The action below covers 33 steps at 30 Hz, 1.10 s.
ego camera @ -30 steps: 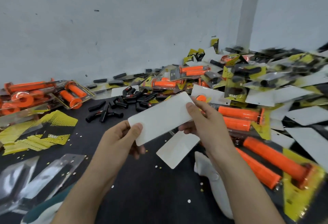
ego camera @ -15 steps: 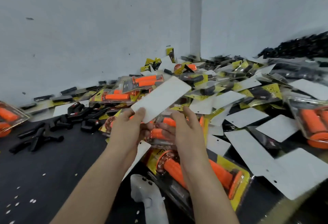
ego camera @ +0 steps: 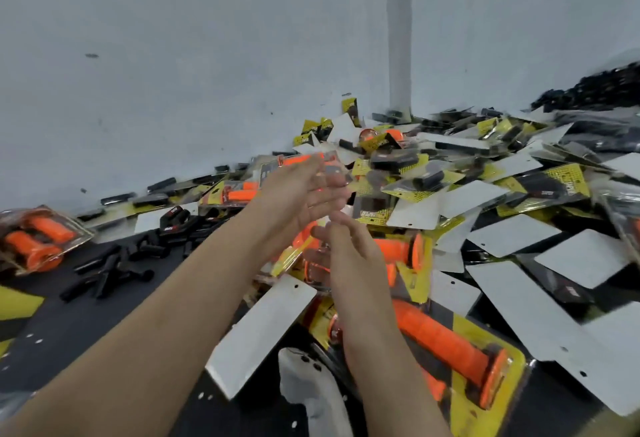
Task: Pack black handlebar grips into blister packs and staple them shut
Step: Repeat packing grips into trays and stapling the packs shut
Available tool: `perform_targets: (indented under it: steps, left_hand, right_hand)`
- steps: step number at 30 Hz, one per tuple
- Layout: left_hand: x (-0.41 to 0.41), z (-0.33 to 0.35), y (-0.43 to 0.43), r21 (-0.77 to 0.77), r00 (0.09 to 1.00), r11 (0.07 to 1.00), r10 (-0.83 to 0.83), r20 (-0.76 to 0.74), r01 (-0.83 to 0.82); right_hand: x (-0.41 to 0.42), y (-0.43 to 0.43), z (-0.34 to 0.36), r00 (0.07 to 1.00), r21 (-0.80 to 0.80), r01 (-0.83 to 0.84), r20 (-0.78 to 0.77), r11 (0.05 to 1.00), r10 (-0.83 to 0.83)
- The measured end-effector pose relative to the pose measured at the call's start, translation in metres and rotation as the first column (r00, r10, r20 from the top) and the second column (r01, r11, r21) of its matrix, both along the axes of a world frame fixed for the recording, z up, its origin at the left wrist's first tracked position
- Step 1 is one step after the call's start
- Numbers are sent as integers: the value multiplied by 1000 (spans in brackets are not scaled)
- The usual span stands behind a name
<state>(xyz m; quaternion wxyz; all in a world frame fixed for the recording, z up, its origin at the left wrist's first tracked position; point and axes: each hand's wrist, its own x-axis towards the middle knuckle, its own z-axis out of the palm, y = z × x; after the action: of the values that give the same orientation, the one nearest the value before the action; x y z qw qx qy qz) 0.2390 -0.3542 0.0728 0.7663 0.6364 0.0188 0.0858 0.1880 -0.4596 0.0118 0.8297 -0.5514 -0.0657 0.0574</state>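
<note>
Hovering between packs, it seemed, the person held nothing. At the far left lay one blister pack of two orange grips [ego camera: 34, 239]. Right of it were scattered loose black handlebar grips [ego camera: 114, 263], a dozen or so, too blurred to count. One white card [ego camera: 263, 336] lay near. The left hand [ego camera: 301, 194] and right hand [ego camera: 349, 253] hung released, fingers slack, above the heap. One white tool [ego camera: 311, 391], likely the stapler, sat nearest. Rightward sprawled finished packs [ego camera: 540, 187], too many to count. The next move called for fetching black grips and an empty blister.
</note>
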Motion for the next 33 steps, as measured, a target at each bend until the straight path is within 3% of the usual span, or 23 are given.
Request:
perform_targets:
  steps: [4, 8, 12, 17, 22, 27, 30, 33]
  left_hand:
    - [-64, -16, 66, 198, 977, 965, 192, -92, -171]
    - [-136, -27, 144, 446, 903, 840, 407, -139, -310]
    - [-201, -38, 224, 744, 750, 533, 658, -65, -403]
    - [-259, -53, 302, 988, 635, 58, 771, 46, -142]
    - [-272, -77, 338, 945, 669, -252, 741, 49, 209]
    - [-260, -90, 351, 790, 721, -486, 688, 83, 373]
    - [-253, -93, 357, 716, 732, -554, 675, 89, 425]
    - [-249, -96, 359, 689, 725, -564, 684, 81, 455]
  right_hand:
    - [-26, 43, 5, 986, -130, -114, 104, 985, 128]
    - [-68, 95, 7, 921, -292, -236, 238, 927, 310]
    - [-109, 143, -2, 786, -607, -210, 360, 766, 502]
    - [-133, 183, -19, 716, -808, -170, 292, 564, 635]
    - [-128, 204, -32, 695, -876, -143, 242, 460, 677]
    - [-117, 214, -37, 698, -890, -129, 231, 436, 678]
    - [-110, 216, -40, 699, -898, -110, 235, 426, 676]
    - [-105, 215, -43, 695, -907, -100, 230, 409, 681]
